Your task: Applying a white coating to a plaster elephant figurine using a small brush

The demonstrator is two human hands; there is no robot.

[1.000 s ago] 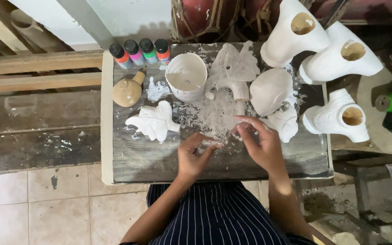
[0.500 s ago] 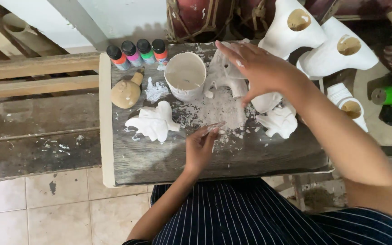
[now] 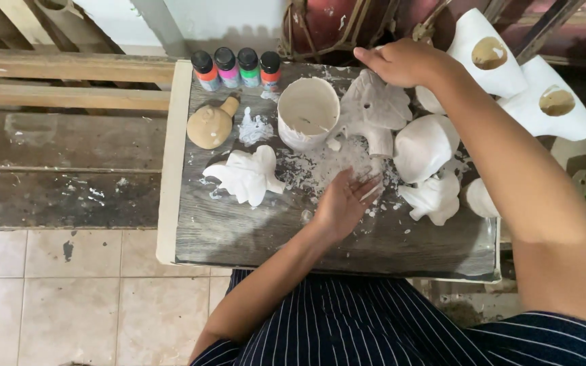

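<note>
Near the centre of the frame, the left hand (image 3: 346, 203) lies palm down on the grey wooden tabletop (image 3: 239, 234), fingers (image 3: 367, 186) spread and flat among white plaster crumbs (image 3: 320, 166); it grips nothing. Its forearm runs down and to the left toward the striped apron at the bottom edge.

At the upper middle, the right hand (image 3: 401, 62) reaches far across the table, arm stretched from the lower right corner up to the top. Its fingers are curled loosely and rest on the top edge of a white plaster figurine (image 3: 378, 108) that lies just beside a white cup (image 3: 308, 112). Whether the fingers actually clasp the figurine cannot be told.

To the right of the figurine sits a rounded white plaster piece (image 3: 423, 146), with a smaller white cast (image 3: 435, 198) below it. Left of the left hand lies another white figurine (image 3: 247, 175), and above that a tan clay piece (image 3: 211, 125). Four small paint bottles (image 3: 237, 68) stand in a row along the table's upper edge.
</note>
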